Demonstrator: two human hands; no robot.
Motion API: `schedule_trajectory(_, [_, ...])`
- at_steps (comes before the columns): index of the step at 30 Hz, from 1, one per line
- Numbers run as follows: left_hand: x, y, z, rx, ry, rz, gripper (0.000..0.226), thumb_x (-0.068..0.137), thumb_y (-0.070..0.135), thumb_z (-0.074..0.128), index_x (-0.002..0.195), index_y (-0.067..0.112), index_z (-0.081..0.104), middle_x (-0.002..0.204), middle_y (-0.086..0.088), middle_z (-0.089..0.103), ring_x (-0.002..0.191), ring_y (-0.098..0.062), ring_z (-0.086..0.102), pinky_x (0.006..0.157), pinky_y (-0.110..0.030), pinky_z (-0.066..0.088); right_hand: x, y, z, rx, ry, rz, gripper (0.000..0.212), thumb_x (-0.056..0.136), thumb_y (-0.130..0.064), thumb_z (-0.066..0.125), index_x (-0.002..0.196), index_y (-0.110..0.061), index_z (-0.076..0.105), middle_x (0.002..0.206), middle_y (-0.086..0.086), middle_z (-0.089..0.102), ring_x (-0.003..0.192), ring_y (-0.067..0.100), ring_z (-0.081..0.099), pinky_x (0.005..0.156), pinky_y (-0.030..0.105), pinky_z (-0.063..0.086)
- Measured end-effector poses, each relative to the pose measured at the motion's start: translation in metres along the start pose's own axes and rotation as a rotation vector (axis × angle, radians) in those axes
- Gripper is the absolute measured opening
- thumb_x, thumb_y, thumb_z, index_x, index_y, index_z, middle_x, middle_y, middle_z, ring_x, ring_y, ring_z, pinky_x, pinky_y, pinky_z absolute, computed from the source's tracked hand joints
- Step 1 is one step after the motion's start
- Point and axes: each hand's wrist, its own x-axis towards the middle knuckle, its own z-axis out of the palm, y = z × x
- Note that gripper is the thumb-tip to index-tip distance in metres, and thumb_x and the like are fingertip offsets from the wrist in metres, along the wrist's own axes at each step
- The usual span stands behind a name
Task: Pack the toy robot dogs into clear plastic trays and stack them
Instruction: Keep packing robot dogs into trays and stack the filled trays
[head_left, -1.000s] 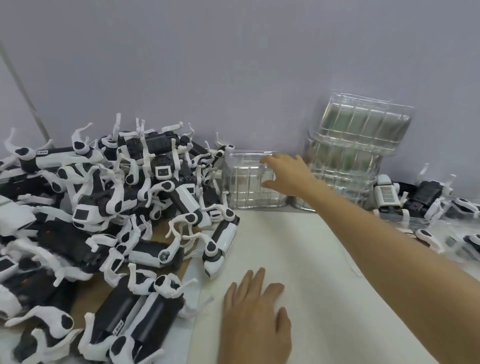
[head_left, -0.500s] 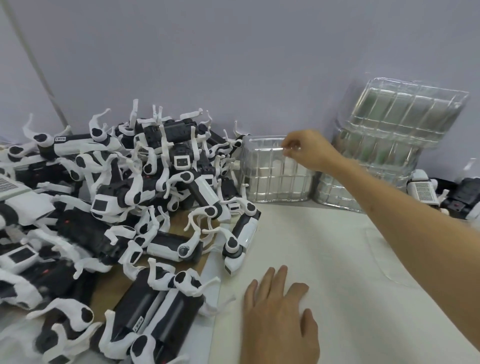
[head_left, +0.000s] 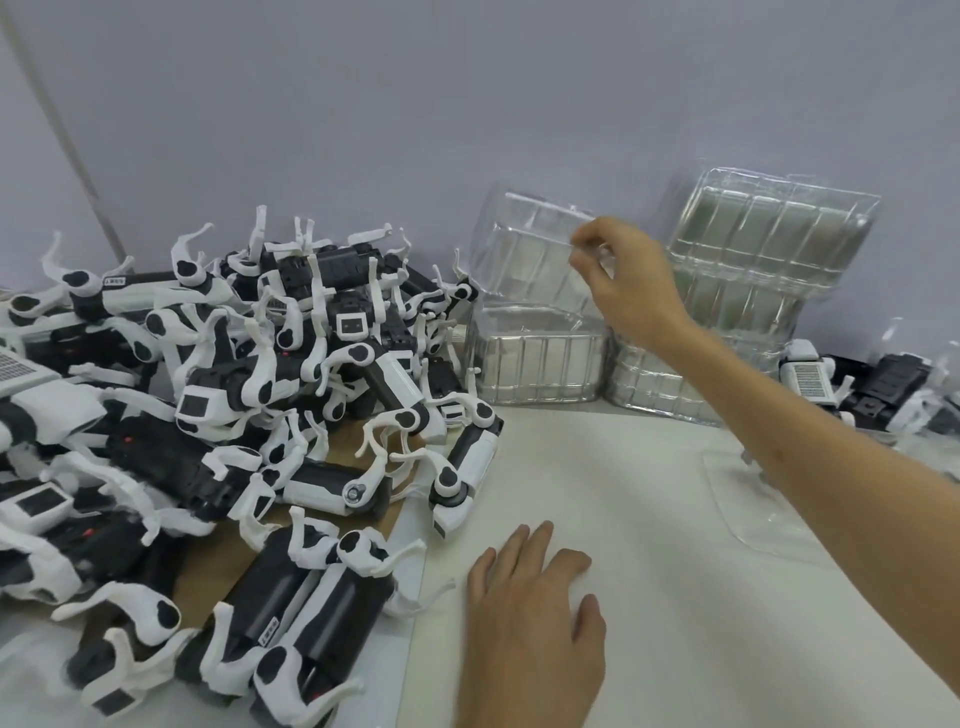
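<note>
A big heap of black-and-white toy robot dogs covers the left half of the table. My right hand pinches the rim of a clear plastic tray and holds it tilted in the air above a stack of clear trays by the wall. My left hand rests flat on the white table surface, fingers straight, holding nothing.
A taller leaning pile of clear trays stands against the wall to the right. More robot dogs lie at the far right. A flat clear plastic piece lies on the table under my right forearm. The grey wall is close behind.
My right hand reached the tray stack, pinched the top tray's rim and lifted it up off the stack. My left hand stayed resting on the table.
</note>
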Motion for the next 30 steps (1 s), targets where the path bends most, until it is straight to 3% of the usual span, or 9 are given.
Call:
schedule_trajectory(2, [0.000, -0.001, 0.000, 0.031, -0.026, -0.011, 0.038, 0.099, 0.044, 0.042, 0.137, 0.043, 0.045, 0.161, 0.021, 0.016, 0.148, 0.002, 0.002, 0.114, -0.023, -0.007, -0.014, -0.015, -0.015, 0.043, 0.028, -0.001, 0.010, 0.097, -0.019, 0.062, 0.107, -0.020, 0.063, 0.098, -0.012, 0.061, 0.089, -0.003, 0.054, 0.087, 0.015, 0.041])
schedule_trajectory(5, [-0.003, 0.005, -0.007, -0.050, -0.012, -0.013, 0.031, 0.100, 0.044, 0.047, 0.129, 0.041, 0.054, 0.148, 0.025, 0.038, 0.144, 0.002, 0.022, 0.116, -0.022, 0.005, -0.048, -0.038, -0.037, 0.117, 0.055, 0.055, 0.011, 0.094, -0.018, 0.066, 0.102, -0.026, 0.061, 0.088, -0.021, 0.059, 0.079, -0.016, 0.052, 0.073, 0.002, 0.036])
schedule_trajectory(7, [-0.004, 0.008, -0.014, -0.211, 0.068, -0.015, 0.021, 0.099, 0.039, 0.053, 0.118, 0.039, 0.062, 0.125, 0.031, 0.056, 0.125, 0.007, 0.045, 0.111, -0.021, 0.024, -0.076, -0.050, -0.051, 0.182, 0.050, 0.115, 0.010, 0.094, -0.018, 0.067, 0.099, -0.025, 0.062, 0.086, -0.020, 0.062, 0.077, -0.011, 0.055, 0.071, 0.004, 0.038])
schedule_trajectory(9, [-0.002, 0.014, -0.023, -0.549, 0.084, -0.099, 0.013, 0.098, 0.028, 0.060, 0.107, 0.033, 0.069, 0.106, 0.024, 0.070, 0.105, 0.003, 0.061, 0.095, -0.023, 0.044, -0.103, -0.059, -0.063, 0.246, 0.013, 0.192, 0.006, 0.095, -0.020, 0.066, 0.098, -0.024, 0.064, 0.087, -0.012, 0.066, 0.079, 0.003, 0.061, 0.071, 0.015, 0.045])
schedule_trajectory(11, [-0.001, 0.019, -0.032, -0.842, 0.103, -0.162, 0.015, 0.098, 0.019, 0.059, 0.103, 0.028, 0.070, 0.100, 0.014, 0.075, 0.093, -0.007, 0.069, 0.080, -0.023, 0.051, -0.131, -0.064, -0.072, 0.326, -0.014, 0.270, 0.005, 0.096, -0.020, 0.063, 0.096, -0.024, 0.065, 0.089, -0.006, 0.069, 0.079, 0.015, 0.065, 0.067, 0.023, 0.049])
schedule_trajectory(14, [-0.002, 0.026, -0.044, -1.056, 0.111, -0.192, 0.016, 0.099, 0.019, 0.056, 0.108, 0.019, 0.069, 0.100, 0.001, 0.076, 0.084, -0.019, 0.073, 0.066, -0.024, 0.054, -0.169, -0.069, -0.078, 0.397, -0.023, 0.343, 0.010, 0.096, -0.018, 0.063, 0.094, -0.027, 0.065, 0.088, -0.006, 0.070, 0.076, 0.017, 0.068, 0.063, 0.027, 0.052])
schedule_trajectory(21, [-0.010, 0.036, -0.049, -1.174, 0.014, -0.129, 0.020, 0.093, 0.025, 0.060, 0.108, 0.015, 0.071, 0.097, -0.010, 0.077, 0.076, -0.023, 0.073, 0.064, -0.023, 0.055, -0.226, -0.079, -0.074, 0.490, 0.053, 0.381, 0.010, 0.094, -0.018, 0.066, 0.096, -0.028, 0.067, 0.088, -0.009, 0.070, 0.081, 0.020, 0.067, 0.069, 0.037, 0.054])
schedule_trajectory(25, [-0.012, 0.039, -0.056, -1.239, -0.052, -0.065, 0.020, 0.089, 0.031, 0.068, 0.104, 0.019, 0.077, 0.098, -0.015, 0.076, 0.068, -0.020, 0.068, 0.059, -0.025, 0.055, -0.240, -0.088, -0.076, 0.620, 0.138, 0.402, 0.012, 0.091, -0.030, 0.061, 0.100, -0.025, 0.067, 0.091, -0.003, 0.071, 0.080, 0.021, 0.069, 0.062, 0.025, 0.053])
schedule_trajectory(30, [-0.013, 0.038, -0.064, -1.244, -0.194, 0.006, 0.025, 0.083, 0.037, 0.067, 0.103, 0.028, 0.079, 0.098, -0.016, 0.076, 0.065, -0.016, 0.066, 0.059, -0.025, 0.054, -0.257, -0.100, -0.076, 0.738, 0.194, 0.399, 0.016, 0.091, -0.028, 0.057, 0.101, -0.025, 0.070, 0.092, -0.002, 0.073, 0.079, 0.016, 0.068, 0.064, 0.020, 0.052])
